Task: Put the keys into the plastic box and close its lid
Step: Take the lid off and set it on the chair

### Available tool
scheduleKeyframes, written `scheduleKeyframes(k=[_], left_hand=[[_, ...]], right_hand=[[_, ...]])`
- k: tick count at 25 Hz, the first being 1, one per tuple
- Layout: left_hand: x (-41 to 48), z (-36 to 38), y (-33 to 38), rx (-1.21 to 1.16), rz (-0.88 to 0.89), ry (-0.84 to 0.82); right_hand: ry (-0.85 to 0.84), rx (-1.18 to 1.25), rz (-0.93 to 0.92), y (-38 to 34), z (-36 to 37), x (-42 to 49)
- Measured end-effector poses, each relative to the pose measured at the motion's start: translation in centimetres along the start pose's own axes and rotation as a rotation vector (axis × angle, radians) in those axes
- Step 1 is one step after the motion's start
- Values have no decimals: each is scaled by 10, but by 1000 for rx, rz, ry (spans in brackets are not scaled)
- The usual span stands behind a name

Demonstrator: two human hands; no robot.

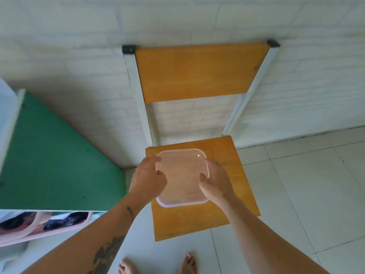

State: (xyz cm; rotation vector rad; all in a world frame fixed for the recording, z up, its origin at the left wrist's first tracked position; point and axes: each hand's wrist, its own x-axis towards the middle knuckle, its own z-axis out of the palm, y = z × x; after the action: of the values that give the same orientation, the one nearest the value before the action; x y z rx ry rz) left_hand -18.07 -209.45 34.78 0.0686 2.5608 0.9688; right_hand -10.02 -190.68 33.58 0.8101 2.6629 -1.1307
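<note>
**Both hands on the lidded box, no keys in sight**

A clear plastic box [181,177] sat on the orange seat of a wooden chair [199,220], toward the seat's 12 o'clock end, near the backrest. Its lid [180,163] appeared to lie flat on top, though whether it was snapped down could not be told. The left hand [148,179] rested at the box's 9 o'clock edge, thumb laid over the lid and fingers curled loosely along the rim. The right hand [216,179] mirrored it at 3 o'clock, thumb on top and fingers [207,163] bent around the side. Both grips were partly spread and cupping the box, not pinching anything small.

No keys could be seen anywhere: nothing showed through the translucent plastic, though the hands and glare hid much of it. So the step in hand could not be fixed for certain. It read either as pressing the lid closed or as taking hold to lift it off. If closing, the next move called for firm downward pressure around the rim, corner by corner. If opening, one corner would need prising up while the other hand steadied the box.
</note>
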Motion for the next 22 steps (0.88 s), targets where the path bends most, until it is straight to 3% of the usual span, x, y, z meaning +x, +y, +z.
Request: scheduleKeyframes(k=[10,17,22], left_hand=[[-113,-147,77,-136,159,165],[-165,-247,61,-241,192,423],[-181,-311,26,-373,145,559]], right_hand=[[-23,20,-287,-137,-104,-86],[-54,18,-529,-243,-101,-120],[-78,52,-605,-312,-72,-133]])
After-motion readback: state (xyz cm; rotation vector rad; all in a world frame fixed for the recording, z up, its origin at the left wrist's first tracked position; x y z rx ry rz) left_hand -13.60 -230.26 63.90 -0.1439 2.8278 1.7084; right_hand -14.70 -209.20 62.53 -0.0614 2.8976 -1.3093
